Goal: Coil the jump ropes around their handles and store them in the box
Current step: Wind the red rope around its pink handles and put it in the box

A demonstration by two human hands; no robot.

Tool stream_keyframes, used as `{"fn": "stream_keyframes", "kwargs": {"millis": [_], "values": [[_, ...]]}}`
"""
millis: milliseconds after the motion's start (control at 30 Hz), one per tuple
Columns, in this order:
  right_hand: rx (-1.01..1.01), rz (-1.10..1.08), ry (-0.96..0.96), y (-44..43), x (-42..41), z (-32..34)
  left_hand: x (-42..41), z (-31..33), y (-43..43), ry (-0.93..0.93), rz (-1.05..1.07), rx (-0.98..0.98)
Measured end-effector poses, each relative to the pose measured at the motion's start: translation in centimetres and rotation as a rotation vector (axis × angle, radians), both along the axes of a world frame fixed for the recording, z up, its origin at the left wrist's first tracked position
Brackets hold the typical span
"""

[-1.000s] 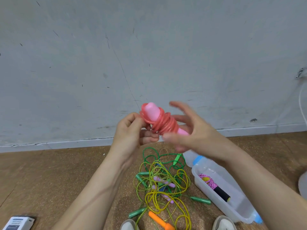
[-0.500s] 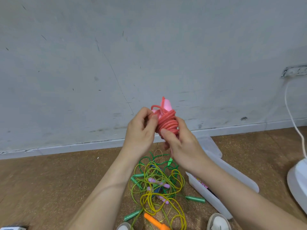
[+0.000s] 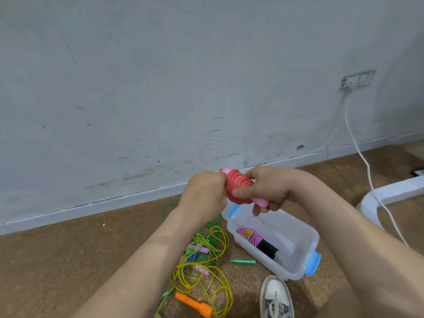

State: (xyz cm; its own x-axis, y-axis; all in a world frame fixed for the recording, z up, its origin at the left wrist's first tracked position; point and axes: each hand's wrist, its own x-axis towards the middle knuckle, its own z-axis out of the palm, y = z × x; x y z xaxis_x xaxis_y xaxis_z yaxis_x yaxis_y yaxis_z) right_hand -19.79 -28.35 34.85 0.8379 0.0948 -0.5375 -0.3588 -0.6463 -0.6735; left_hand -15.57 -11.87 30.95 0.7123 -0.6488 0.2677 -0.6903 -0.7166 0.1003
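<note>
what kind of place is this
Probably a bare indoor room, worked at floor level: a scuffed grey wall, a brown floor and a wall socket with a white cable running down.

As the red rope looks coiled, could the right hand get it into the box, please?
Probably yes: the right hand holds the red jump rope just above the open clear box, where only one pink coiled rope takes up room.

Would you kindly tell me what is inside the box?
The box holds one coiled rope, pink cord on black handles. The right hand covers its far corner.
</note>
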Motion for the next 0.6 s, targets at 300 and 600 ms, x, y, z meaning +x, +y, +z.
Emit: {"fn": "stream_keyframes", "kwargs": {"millis": [300,600], "values": [[-0.309,0.091,0.051,-7.2,-1.3,-7.7,-2.0,-9.5,-6.9,0.913,0.152,-0.484],[-0.281,-0.049,0.008,-9.1,-1.8,-23.0,0.4,-21.3,-11.8,1.529,0.745,-0.768]]}}
